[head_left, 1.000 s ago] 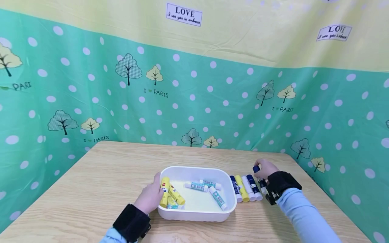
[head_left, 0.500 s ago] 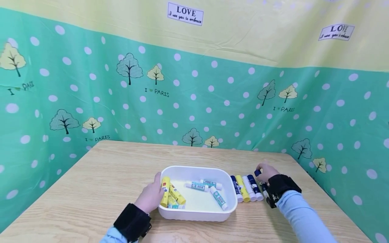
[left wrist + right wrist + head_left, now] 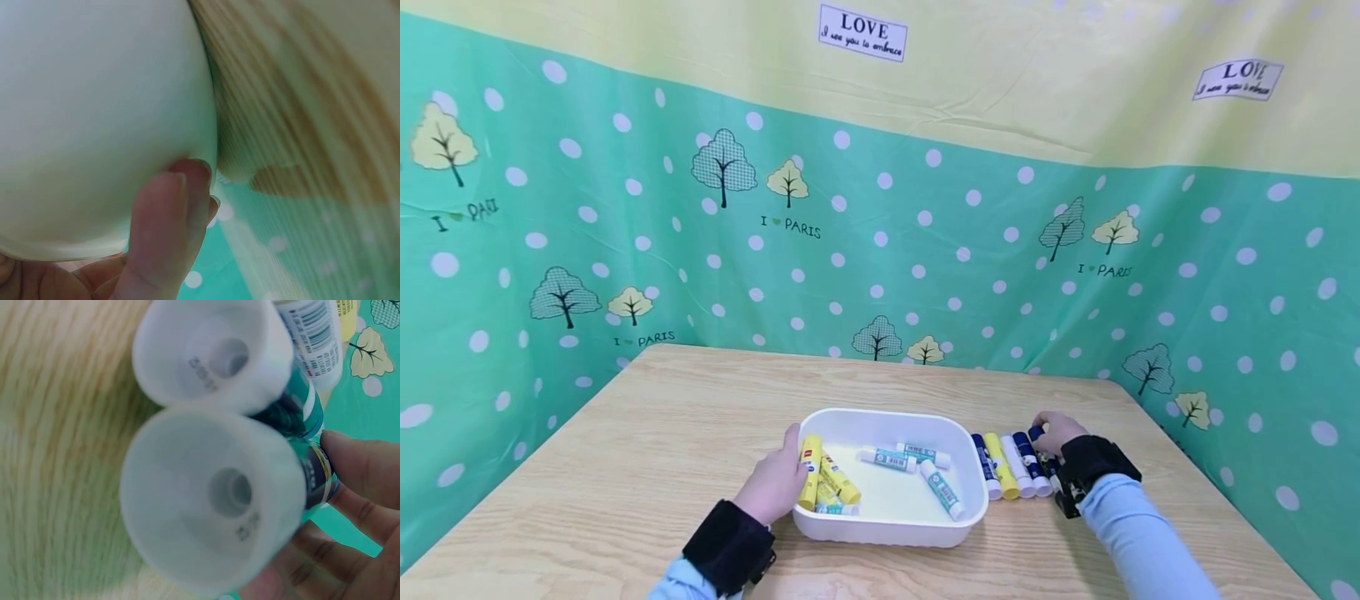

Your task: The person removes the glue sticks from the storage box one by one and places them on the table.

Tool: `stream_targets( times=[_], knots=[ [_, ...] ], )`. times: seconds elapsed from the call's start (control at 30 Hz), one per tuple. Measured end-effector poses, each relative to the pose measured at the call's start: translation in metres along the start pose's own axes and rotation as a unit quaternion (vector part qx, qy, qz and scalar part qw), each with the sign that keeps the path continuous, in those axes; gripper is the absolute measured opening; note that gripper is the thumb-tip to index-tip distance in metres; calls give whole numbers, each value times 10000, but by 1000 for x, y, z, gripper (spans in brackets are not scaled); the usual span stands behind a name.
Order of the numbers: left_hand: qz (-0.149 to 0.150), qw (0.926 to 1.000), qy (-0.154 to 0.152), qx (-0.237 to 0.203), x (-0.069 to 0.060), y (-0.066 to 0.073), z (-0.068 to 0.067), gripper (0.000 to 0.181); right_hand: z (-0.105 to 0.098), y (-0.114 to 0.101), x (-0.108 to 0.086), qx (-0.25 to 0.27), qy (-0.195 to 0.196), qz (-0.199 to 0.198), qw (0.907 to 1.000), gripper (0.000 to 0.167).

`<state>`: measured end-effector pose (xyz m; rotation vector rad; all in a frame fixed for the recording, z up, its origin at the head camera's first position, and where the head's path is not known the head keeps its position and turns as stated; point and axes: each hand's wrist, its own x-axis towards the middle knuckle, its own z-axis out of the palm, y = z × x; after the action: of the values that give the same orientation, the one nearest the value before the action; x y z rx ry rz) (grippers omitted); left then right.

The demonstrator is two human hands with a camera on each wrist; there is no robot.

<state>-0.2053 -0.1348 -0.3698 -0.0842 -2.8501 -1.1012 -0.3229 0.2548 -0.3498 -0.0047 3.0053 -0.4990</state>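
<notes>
My left hand (image 3: 773, 485) grips the left end of a white plastic bin (image 3: 917, 534); in the left wrist view the thumb (image 3: 161, 219) presses on the bin's wall (image 3: 100, 112). Inside lie yellow glue sticks (image 3: 809, 473) at the left and white-and-teal glue sticks (image 3: 943, 492) further right. With thumb and fingers, my right hand (image 3: 1060, 433) pinches the dark-capped end of a navy glue stick (image 3: 209, 500), mostly hidden in the head view. Its white base faces the right wrist camera and touches the neighbouring navy glue stick (image 3: 212, 350), lowest in that view's row.
Right of the bin, a row of glue sticks lies side by side: navy (image 3: 986, 467), yellow (image 3: 1002, 467), white (image 3: 1017, 467) and navy (image 3: 1031, 463). All rest on a light wooden table (image 3: 715, 392). A patterned green-and-yellow curtain (image 3: 880, 217) hangs behind.
My right hand has come slightly toward me, bringing the navy glue stick down against the right end of the row. The left hand keeps its hold on the bin.
</notes>
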Motion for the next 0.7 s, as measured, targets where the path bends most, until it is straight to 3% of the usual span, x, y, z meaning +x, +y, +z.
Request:
stream_targets(
  times=[0.27, 0.7],
  knots=[
    [44, 10000, 28, 27, 0, 0, 0, 53, 14, 18, 21, 4, -76, 20, 10000, 35],
    [-10, 10000, -12, 54, -1, 1, -2, 53, 3, 0, -5, 33, -149, 32, 9999, 38]
  ],
)
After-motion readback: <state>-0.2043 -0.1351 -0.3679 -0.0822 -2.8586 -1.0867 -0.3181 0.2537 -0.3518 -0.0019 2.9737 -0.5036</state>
